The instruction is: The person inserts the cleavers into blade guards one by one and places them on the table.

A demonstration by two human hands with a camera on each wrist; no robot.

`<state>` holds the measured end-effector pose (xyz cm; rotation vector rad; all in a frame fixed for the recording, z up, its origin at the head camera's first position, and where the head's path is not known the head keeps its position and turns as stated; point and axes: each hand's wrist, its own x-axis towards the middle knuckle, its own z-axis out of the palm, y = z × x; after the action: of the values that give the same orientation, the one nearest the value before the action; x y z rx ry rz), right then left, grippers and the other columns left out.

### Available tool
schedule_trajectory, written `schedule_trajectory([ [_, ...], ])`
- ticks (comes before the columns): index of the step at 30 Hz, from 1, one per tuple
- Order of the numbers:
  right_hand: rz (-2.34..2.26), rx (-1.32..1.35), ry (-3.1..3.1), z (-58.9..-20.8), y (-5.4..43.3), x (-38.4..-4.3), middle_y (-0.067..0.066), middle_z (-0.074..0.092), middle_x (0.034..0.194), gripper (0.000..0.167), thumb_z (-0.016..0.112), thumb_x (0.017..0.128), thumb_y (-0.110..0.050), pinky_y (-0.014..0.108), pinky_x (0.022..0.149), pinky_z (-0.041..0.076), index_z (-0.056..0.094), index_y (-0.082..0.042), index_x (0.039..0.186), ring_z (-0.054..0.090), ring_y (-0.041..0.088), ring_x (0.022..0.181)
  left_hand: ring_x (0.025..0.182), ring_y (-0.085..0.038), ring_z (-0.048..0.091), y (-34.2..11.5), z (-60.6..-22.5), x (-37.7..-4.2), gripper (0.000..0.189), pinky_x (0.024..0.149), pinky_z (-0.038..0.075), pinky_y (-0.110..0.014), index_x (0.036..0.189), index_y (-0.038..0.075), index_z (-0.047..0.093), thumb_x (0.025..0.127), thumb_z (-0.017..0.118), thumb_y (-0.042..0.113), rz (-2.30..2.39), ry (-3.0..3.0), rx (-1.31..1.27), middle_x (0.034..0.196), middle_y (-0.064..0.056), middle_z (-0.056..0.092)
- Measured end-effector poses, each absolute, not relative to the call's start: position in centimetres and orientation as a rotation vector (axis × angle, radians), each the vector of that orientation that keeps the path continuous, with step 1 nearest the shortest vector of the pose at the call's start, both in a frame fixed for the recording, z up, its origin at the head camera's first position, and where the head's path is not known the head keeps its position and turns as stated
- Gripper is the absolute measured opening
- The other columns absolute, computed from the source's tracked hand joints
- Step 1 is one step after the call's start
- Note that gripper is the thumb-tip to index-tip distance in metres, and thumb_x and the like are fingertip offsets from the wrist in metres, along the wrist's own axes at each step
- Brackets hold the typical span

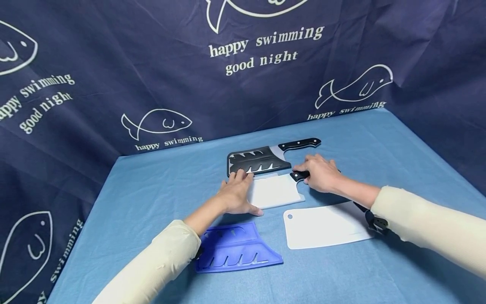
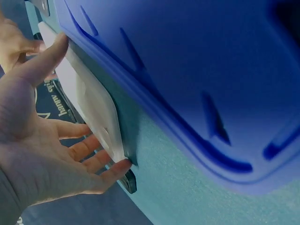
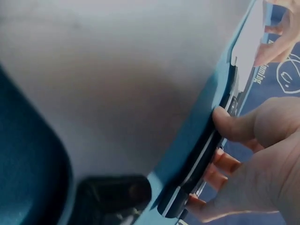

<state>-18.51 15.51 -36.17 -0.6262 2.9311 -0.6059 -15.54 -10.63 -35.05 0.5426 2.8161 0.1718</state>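
Observation:
In the head view, a cleaver in a white blade sheath (image 1: 273, 192) lies mid-table. My left hand (image 1: 236, 195) spans the sheath's left end, thumb at the near edge and spread fingers at the far edge. With my right hand (image 1: 320, 172) I grip its black handle (image 3: 199, 159), thumb on one side and fingers on the other. The hand covers most of the handle in the head view. Behind lies another cleaver (image 1: 279, 152), its blade in a black sheath (image 1: 258, 160) with cutouts and its riveted black handle pointing right.
A blue blade sheath (image 1: 239, 247) lies under my left forearm. Nearer the front right, a bare cleaver blade (image 1: 322, 228) with a corner hole lies below my right forearm, its handle partly hidden by the sleeve. A blue cloth (image 1: 163, 190) covers the table; dark printed fabric (image 1: 159, 63) hangs behind.

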Motion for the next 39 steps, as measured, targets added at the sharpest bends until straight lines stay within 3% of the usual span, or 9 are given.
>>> schedule_trajectory([
  [2, -0.596, -0.635, 2.914, -36.2, 15.7, -18.7, 0.010, 0.055, 0.098, 0.048, 0.074, 0.079, 0.000, 0.053, 0.074, 0.032, 0.066, -0.011, 0.125, 0.046, 0.030, 0.094, 0.123, -0.028, 0.033, -10.8, -35.0, -15.5, 0.115, 0.091, 0.037, -0.048, 0.150, 0.011, 0.031, 0.061, 0.081, 0.063, 0.169, 2.812, 0.542, 0.141, -0.010, 0.034],
  [4, -0.594, -0.627, 2.893, -36.1, 15.8, -18.7, 0.018, 0.056, 0.114, 0.051, 0.075, 0.079, -0.001, 0.060, 0.081, 0.032, 0.064, -0.010, 0.127, 0.046, 0.037, 0.108, 0.127, -0.028, 0.031, -11.0, -34.9, -15.6, 0.116, 0.094, 0.036, -0.050, 0.152, 0.012, 0.028, 0.061, 0.080, 0.064, 0.176, 2.808, 0.537, 0.144, -0.010, 0.031],
  [6, -0.593, -0.616, 2.877, -36.1, 16.0, -18.8, 0.026, 0.050, 0.129, 0.052, 0.074, 0.079, -0.003, 0.067, 0.087, 0.028, 0.062, -0.009, 0.129, 0.041, 0.043, 0.121, 0.129, -0.028, 0.030, -11.2, -34.9, -15.5, 0.117, 0.096, 0.034, -0.052, 0.153, 0.013, 0.026, 0.062, 0.079, 0.065, 0.184, 2.809, 0.532, 0.146, -0.009, 0.030],
  [9, -0.599, -0.610, 2.877, -35.8, 16.4, -18.7, 0.028, 0.043, 0.139, 0.053, 0.074, 0.079, -0.004, 0.069, 0.091, 0.022, 0.061, -0.008, 0.130, 0.032, 0.045, 0.131, 0.130, -0.027, 0.030, -11.7, -34.8, -15.4, 0.115, 0.100, 0.032, -0.056, 0.153, 0.014, 0.026, 0.064, 0.078, 0.065, 0.223, 2.809, 0.533, 0.145, -0.008, 0.031],
  [17, -0.575, -0.828, 3.040, -34.8, 18.4, -17.2, 0.014, 0.057, 0.114, 0.046, 0.076, 0.079, -0.005, 0.062, 0.088, 0.022, 0.066, -0.008, 0.124, 0.047, 0.030, 0.104, 0.131, -0.026, 0.032, -13.8, -34.6, -13.6, 0.102, 0.103, 0.029, -0.059, 0.149, 0.012, 0.035, 0.069, 0.077, 0.059, 0.389, 2.856, 0.662, 0.146, -0.008, 0.034],
  [24, -0.609, -0.964, 3.072, -33.9, 20.7, -15.8, 0.012, 0.056, 0.113, 0.047, 0.076, 0.078, -0.001, 0.047, 0.076, 0.029, 0.067, -0.010, 0.123, 0.049, 0.028, 0.105, 0.127, -0.024, 0.037, -15.2, -34.4, -11.0, 0.097, 0.098, 0.035, -0.047, 0.146, 0.008, 0.039, 0.072, 0.076, 0.058, 0.418, 2.915, 0.797, 0.142, -0.007, 0.039],
  [32, -0.600, -0.948, 2.976, -34.2, 22.9, -13.9, 0.013, 0.056, 0.118, 0.050, 0.077, 0.077, -0.003, 0.044, 0.077, 0.032, 0.065, -0.010, 0.126, 0.052, 0.031, 0.107, 0.135, -0.025, 0.031, -16.2, -34.3, -7.6, 0.104, 0.107, 0.027, -0.055, 0.150, 0.009, 0.033, 0.071, 0.071, 0.065, 0.363, 2.886, 0.782, 0.147, -0.008, 0.035],
  [39, -0.559, -0.974, 2.959, -34.5, 24.7, -12.7, 0.007, 0.058, 0.115, 0.051, 0.080, 0.074, -0.007, 0.040, 0.073, 0.033, 0.067, -0.013, 0.123, 0.053, 0.024, 0.104, 0.138, -0.028, 0.028, -16.9, -34.7, -5.4, 0.112, 0.100, 0.031, -0.066, 0.151, 0.010, 0.030, 0.066, 0.067, 0.074, 0.305, 2.862, 0.752, 0.149, -0.009, 0.032],
])
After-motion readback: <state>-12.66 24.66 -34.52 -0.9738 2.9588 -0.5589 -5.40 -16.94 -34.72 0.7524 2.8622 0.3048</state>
